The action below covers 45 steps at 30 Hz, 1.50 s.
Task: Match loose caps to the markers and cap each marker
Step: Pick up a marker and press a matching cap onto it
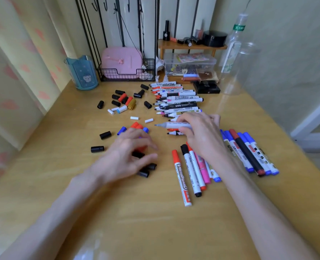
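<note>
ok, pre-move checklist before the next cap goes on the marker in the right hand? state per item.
1. Marker held: right hand holds a white-barrelled marker with a grey tip lifted from the row. ok.
2. Tip exposed and pointing toward the caps: it points left, uncapped. ok.
3. Cap in left hand: fingers hover over the small black plastic caps; grasp is blurred. cannot tell.
4. Colour match: no grey cap is visible among the loose caps. cannot tell.
5. Capped markers kept apart: the capped group lies to the right on the wooden table. ok.
6. Work left: the row of uncapped markers is still open. not ok.
</note>
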Tool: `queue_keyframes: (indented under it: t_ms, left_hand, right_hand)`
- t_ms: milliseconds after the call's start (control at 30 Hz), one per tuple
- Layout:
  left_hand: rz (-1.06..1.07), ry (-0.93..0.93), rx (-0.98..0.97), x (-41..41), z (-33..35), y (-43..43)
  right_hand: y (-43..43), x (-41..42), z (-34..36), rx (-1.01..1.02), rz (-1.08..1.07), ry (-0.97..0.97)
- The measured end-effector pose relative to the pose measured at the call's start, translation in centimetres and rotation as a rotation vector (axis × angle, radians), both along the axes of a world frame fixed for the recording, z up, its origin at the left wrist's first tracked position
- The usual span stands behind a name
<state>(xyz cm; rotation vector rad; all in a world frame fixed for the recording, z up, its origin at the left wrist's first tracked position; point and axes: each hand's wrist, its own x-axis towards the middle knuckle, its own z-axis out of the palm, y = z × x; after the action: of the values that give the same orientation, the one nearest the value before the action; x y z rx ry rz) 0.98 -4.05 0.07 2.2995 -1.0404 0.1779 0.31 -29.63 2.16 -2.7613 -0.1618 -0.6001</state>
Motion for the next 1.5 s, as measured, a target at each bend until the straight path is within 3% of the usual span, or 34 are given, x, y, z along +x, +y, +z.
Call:
queue_keyframes:
  t_ms: [100,233,500,567,700,867,1067,1267,1500]
  left_hand:
    - [0.098,0.132,-0.045,1.4,1.6,3.0]
    - [0.098,0.222,0.115,2.2,2.2,5.5]
    - [0.094,0.12,0.253,1.9,1.5,4.6]
    - [0.083,0.096,0.216,1.8,1.5,4.6]
    - [0.14,0.133,-0.044,1.8,2.3,4.3]
    - [0.115,0.211,-0.144,1.2,2.4,3.3]
    - [0.106,0.196,-0.181,0.9,2.7,3.0]
    - [0.209,0.066,-0.178,0.3,1.7,1.9]
    - [0.168,0.084,-0.136,0.3,1.9,1.9]
  right_hand:
    - [1.2,-1.1,-0.5,-0.015,0.047,0.009]
    - [2.3,-2.1,-1.2,-0.012,0.076,0.007]
    - [2.2,-2.7,-2.1,0.022,0.115,-0.031]
    - [2.1,-2.8,-2.0,0.039,0.134,-0.069]
    - [1.9,-2.8,-1.9,0.096,0.189,-0.142]
    - [1.8,-2.9,-1.6,0.104,0.197,-0.182]
    - [2.0,-3.1,-1.5,0.078,0.21,-0.182]
    - [2.4,-3.4,-1.3,0.054,0.228,-0.179]
    - [2.1,-3.3,-1.6,0.065,0.272,-0.122]
